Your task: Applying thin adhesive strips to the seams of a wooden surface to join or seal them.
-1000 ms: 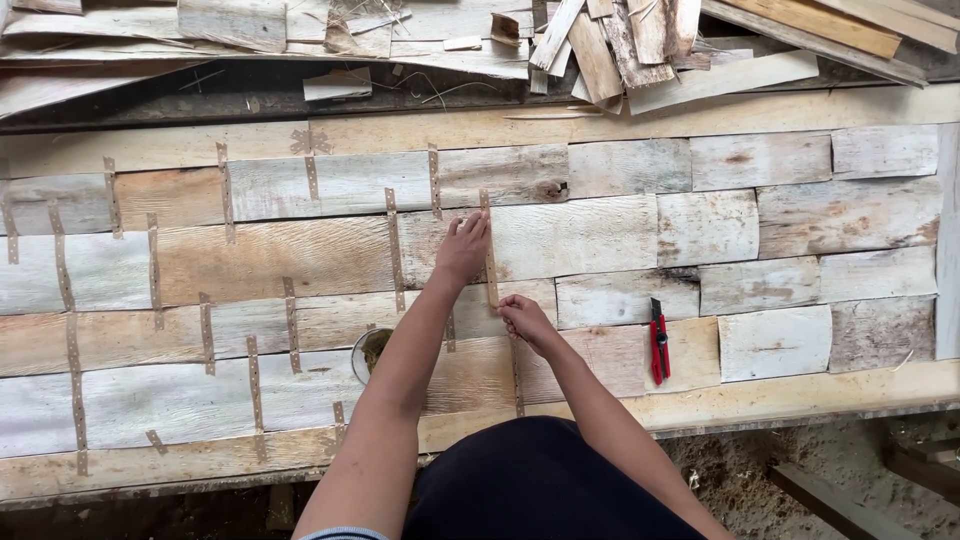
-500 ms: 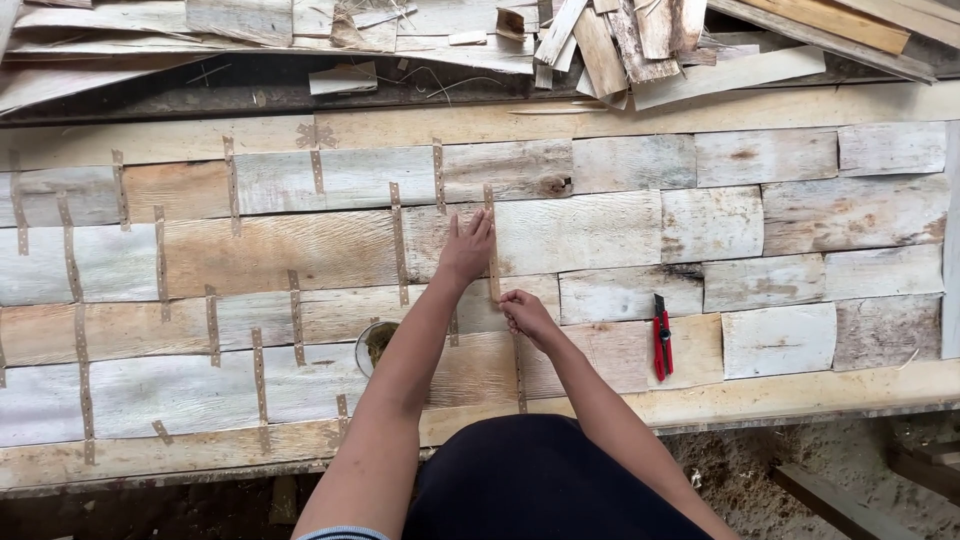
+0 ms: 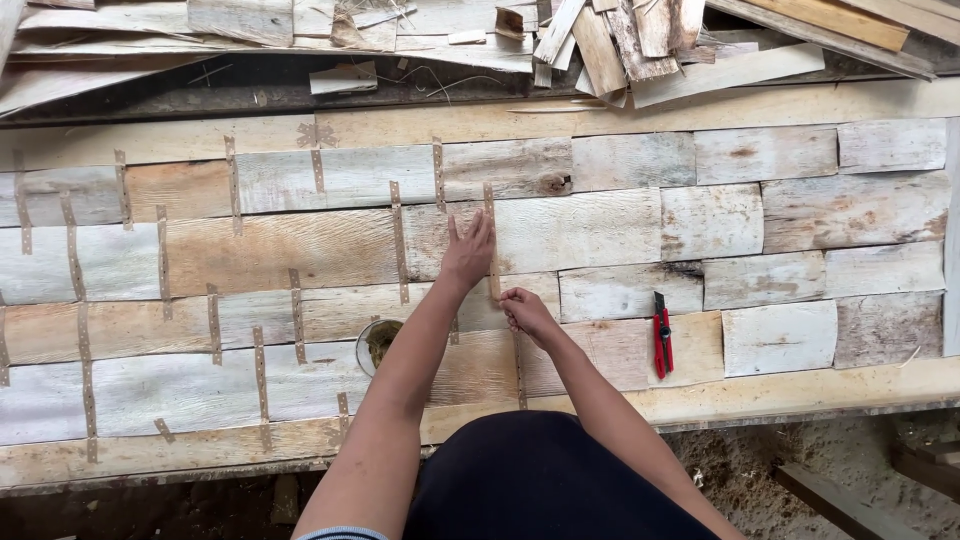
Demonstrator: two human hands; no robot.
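Note:
My left hand [image 3: 468, 250] lies flat, fingers spread, on a pale veneer sheet [image 3: 575, 228], pressing beside a thin brown tape strip [image 3: 490, 215] that runs down the seam between two sheets. My right hand [image 3: 526, 310] sits just below and to the right, fingers pinched on the lower end of that same strip. Rows of weathered veneer sheets [image 3: 300, 250] joined by several such strips cover the long wooden bench [image 3: 700, 395].
A red utility knife [image 3: 661, 336] lies on the sheets right of my right hand. A small round roll or dish [image 3: 376, 343] sits partly under my left forearm. Loose wood scraps [image 3: 610, 35] pile up along the far side. Dirt ground lies below the near bench edge.
Both hands stay on the same strip; the left hand's fingers have shifted slightly along the seam. The view has drifted a little.

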